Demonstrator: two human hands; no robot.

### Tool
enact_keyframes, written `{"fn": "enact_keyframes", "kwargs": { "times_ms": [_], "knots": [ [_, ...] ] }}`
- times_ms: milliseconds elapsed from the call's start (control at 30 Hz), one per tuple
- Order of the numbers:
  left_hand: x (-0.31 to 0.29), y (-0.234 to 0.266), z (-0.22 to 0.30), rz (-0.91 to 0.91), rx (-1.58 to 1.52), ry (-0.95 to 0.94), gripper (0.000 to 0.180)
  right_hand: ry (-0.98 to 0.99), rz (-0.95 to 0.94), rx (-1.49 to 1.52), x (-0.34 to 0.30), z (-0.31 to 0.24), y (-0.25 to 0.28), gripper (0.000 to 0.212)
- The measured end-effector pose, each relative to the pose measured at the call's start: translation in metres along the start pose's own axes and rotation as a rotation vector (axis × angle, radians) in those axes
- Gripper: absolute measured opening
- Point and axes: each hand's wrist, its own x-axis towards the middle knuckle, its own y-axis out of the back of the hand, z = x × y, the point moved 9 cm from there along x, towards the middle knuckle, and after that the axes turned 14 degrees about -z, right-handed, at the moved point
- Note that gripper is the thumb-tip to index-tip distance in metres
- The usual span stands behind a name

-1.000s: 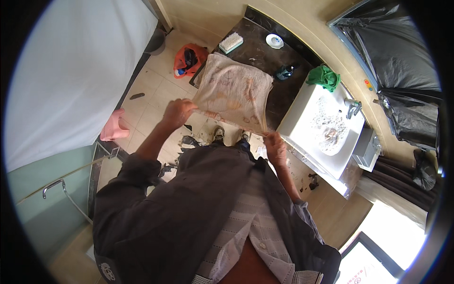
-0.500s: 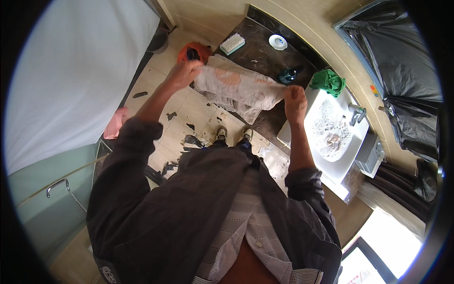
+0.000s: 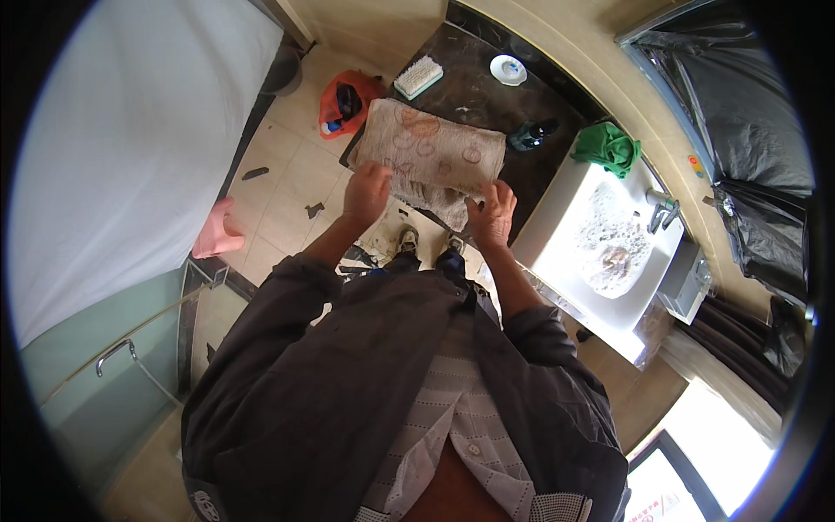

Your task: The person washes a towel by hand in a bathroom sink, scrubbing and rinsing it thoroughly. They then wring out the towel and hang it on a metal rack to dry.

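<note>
A beige towel (image 3: 448, 143) with reddish-brown ring patterns lies spread on the dark marbled counter (image 3: 465, 74), its lower folds hanging over the front edge. At the towel's near left corner is my left hand (image 3: 370, 190), its fingers curled in on the cloth's edge. By the near right corner is my right hand (image 3: 494, 213), thumb and fingers apart, the fingertips at the cloth's edge. A white-bristled scrubbing brush (image 3: 419, 78) stands behind the towel, and a dark bottle (image 3: 531, 135) is just right of it.
To the right, a white sink (image 3: 557, 230) holds sudsy water, with a green cloth (image 3: 606, 148) on its rim beside the faucet (image 3: 663, 211). A small white dish (image 3: 509, 70) sits farther back. On the floor are an orange bag (image 3: 335, 100), a pink stool (image 3: 217, 230) and dark scraps.
The towel, held stretched between both hands before, now lies flat on the counter. Both hands have come down toward me and closer together; the right fingers have opened.
</note>
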Motion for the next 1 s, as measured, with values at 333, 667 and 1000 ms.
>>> {"fn": "enact_keyframes", "kwargs": {
  "times_ms": [333, 667, 1000],
  "knots": [
    [0.037, -0.024, 0.009, -0.146, 0.281, -0.077, 0.036, 0.048, -0.105, -0.105, 0.028, 0.007, -0.013, 0.033],
    [0.081, 0.036, 0.007, -0.201, -0.125, -0.099, 0.017, 0.249, -0.033, 0.009, 0.082, -0.037, 0.046, 0.023],
    [0.084, 0.115, 0.037, -0.518, -0.555, 0.066, 0.03, 0.303, -0.44, 0.342, 0.134, -0.105, 0.101, 0.025]
  ]
}}
